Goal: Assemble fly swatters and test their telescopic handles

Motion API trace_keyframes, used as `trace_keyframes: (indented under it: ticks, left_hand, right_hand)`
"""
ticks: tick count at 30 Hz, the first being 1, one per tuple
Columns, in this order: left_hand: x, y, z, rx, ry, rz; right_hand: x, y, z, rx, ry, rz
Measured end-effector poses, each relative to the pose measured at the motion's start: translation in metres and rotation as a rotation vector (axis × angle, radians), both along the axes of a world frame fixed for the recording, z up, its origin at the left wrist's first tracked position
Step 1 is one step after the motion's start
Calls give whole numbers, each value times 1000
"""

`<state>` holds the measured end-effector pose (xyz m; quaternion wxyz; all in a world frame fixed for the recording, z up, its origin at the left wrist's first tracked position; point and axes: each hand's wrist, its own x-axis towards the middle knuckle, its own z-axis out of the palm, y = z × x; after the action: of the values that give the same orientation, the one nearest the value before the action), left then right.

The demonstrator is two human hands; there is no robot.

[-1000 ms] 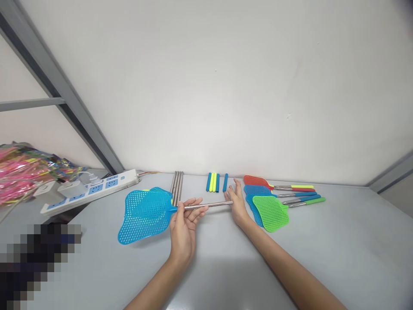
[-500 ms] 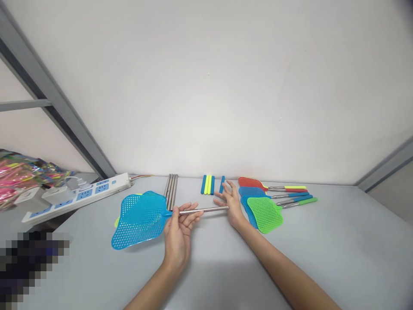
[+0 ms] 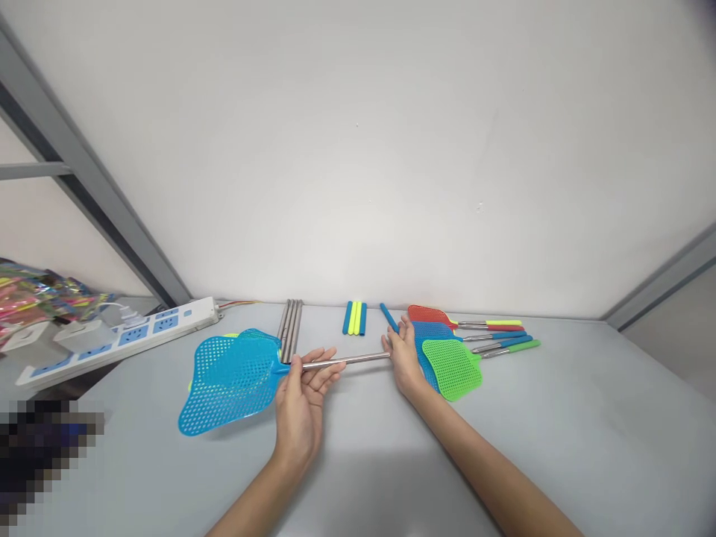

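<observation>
In my left hand (image 3: 302, 399) is a blue fly swatter (image 3: 232, 384), its mesh head to the left. The thumb presses on the neck, where the swatter's bare metal rod (image 3: 358, 360) begins. The rod runs right, and its far end is at my right hand (image 3: 403, 354). The fingers of that hand are closed on the lower end of a blue handle sleeve (image 3: 388, 316), which tilts up and to the left; its lower end is hidden by the fingers. More blue and yellow swatter heads lie beneath or behind the held one.
Several metal rods (image 3: 291, 328) lie near the wall. Blue and yellow handle sleeves (image 3: 354, 318) lie side by side right of them. Swatters with handles, including a green one (image 3: 453, 367) and a red one (image 3: 428, 316), lie at the right. A power strip (image 3: 151, 328) lies at the left.
My right hand has closed on the single blue sleeve, which was lying straight and now tilts. The left hand still holds the swatter; the whole view has shifted slightly.
</observation>
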<state>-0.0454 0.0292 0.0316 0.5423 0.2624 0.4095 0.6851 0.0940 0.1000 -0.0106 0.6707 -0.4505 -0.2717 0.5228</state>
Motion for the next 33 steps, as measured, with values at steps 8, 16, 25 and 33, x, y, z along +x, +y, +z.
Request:
trace_keyframes:
  ticks: [8,16,25,33]
  left_hand:
    - [0,1,0,-1,-21,7]
    - [-2,2,4,-27,-92,0]
    - [-1,-2,6,-42,-76,-32]
    - [0,-4,4,-40,-7,-46]
  right_hand:
    - [5,1,-3,40,-10,-38]
    - [5,-13,-7,40,-128,-124]
    - [26,-68,0,-6,-151,-10]
    - [37,-78,2,-5,-180,-47]
